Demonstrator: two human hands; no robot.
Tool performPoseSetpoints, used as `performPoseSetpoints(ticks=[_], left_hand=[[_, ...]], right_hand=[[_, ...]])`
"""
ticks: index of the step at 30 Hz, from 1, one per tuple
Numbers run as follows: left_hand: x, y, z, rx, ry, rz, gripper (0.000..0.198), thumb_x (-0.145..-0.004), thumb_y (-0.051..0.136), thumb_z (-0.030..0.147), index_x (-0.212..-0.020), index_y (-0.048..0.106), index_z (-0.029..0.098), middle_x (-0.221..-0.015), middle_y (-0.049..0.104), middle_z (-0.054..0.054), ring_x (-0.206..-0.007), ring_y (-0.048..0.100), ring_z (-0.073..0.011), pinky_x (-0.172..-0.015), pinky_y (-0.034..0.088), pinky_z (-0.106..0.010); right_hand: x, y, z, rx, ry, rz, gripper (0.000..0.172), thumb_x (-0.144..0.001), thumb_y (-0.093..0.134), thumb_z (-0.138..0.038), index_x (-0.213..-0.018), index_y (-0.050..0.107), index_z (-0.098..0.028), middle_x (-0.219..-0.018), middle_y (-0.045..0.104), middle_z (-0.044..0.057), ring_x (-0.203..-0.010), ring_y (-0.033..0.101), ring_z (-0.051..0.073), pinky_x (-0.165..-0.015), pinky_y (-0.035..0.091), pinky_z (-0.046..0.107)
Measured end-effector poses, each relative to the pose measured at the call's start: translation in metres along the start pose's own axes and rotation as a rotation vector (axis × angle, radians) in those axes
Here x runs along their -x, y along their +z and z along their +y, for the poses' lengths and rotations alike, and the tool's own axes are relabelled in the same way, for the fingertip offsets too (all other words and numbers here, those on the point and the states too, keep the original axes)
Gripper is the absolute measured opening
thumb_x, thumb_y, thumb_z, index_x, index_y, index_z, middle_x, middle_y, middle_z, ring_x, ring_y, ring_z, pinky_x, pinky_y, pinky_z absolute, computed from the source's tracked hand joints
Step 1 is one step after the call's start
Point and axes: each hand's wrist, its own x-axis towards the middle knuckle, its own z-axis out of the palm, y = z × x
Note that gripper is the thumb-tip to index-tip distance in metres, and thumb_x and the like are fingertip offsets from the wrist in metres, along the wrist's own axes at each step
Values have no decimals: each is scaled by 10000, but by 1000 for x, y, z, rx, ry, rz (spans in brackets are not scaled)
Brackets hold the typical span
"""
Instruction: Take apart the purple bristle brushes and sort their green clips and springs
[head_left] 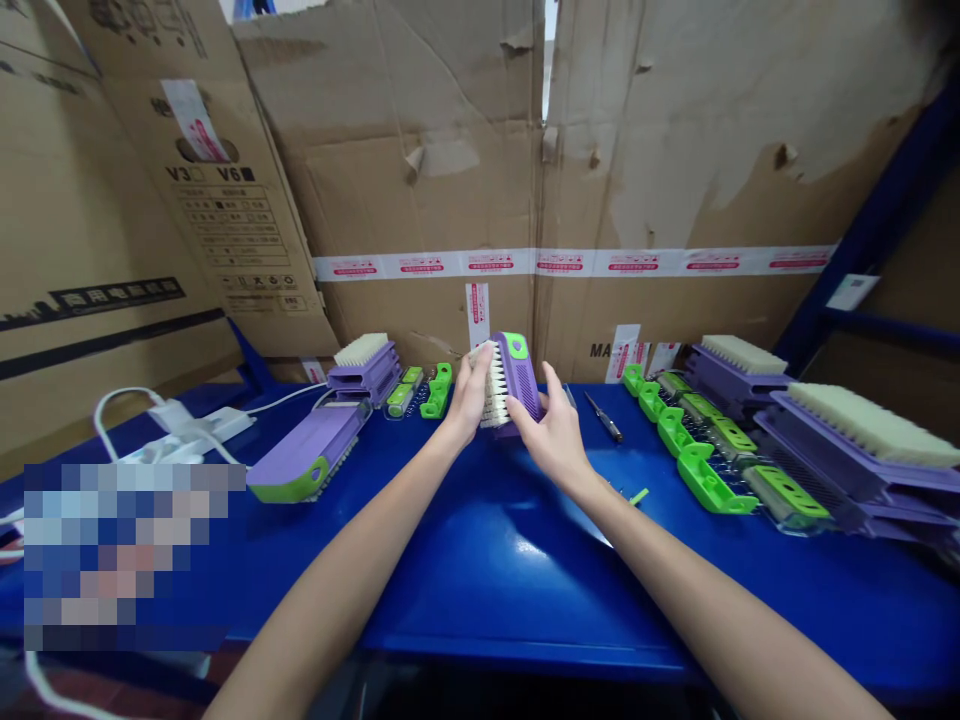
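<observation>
A purple brush (523, 388) with cream bristles and a bright green end piece is held up above the blue table, tilted, its bristles facing left. My left hand (470, 396) grips it from the bristle side. On the other side my right hand (557, 432) is curled around the purple body, its thumb by the bristles; the fingers behind the brush are partly hidden. Left of my hands lie a green bracket-like part (437, 392) and small green-topped clear pieces (405, 392). A dark pen-like tool (604, 417) rests to the right.
Purple brush bodies with bristles (874, 422) are stacked at the right, beside a row of green parts (709, 480). Another purple unit (307, 452) lies at the left. A white power strip (214, 432) with cables sits at the far left. Cardboard (420, 200) walls off the back.
</observation>
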Motion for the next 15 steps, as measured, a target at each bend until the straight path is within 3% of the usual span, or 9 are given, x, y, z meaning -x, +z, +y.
performPoseSetpoints(ticks=[3, 6, 11, 15], left_hand=[[5, 3, 11, -131, 96, 63, 498, -737, 678, 496, -1090, 497, 196, -1098, 616, -84, -1044, 588, -221, -912, 445, -344], [7, 4, 16, -130, 93, 57, 506, -717, 709, 402, -1103, 460, 190, -1087, 617, -84, -1006, 601, -205, -894, 453, -339], [0, -5, 14, -85, -64, 7, 415, -765, 622, 431, -1068, 491, 180, -1015, 641, -72, -938, 621, -205, -851, 473, -352], [-4, -14, 15, -123, -59, -46, 450, -728, 647, 460, -1057, 524, 179, -976, 653, -61, -904, 624, -212, -803, 480, -343]], right_hand=[[2, 0, 2, 250, -188, 43, 791, -818, 555, -394, -1482, 216, -131, -1190, 642, 138, -985, 657, 284, -833, 532, 430], [5, 0, 2, 417, -293, 38, 755, -845, 526, -357, -1496, 187, -175, -1258, 609, 114, -989, 659, 277, -807, 544, 408], [7, 0, 2, 540, -323, 21, 748, -871, 513, -340, -1508, 145, -204, -1231, 631, 91, -930, 679, 265, -758, 558, 386], [7, 0, 1, 569, -332, 28, 743, -878, 512, -353, -1509, 146, -214, -1229, 632, 92, -911, 683, 257, -740, 559, 372]])
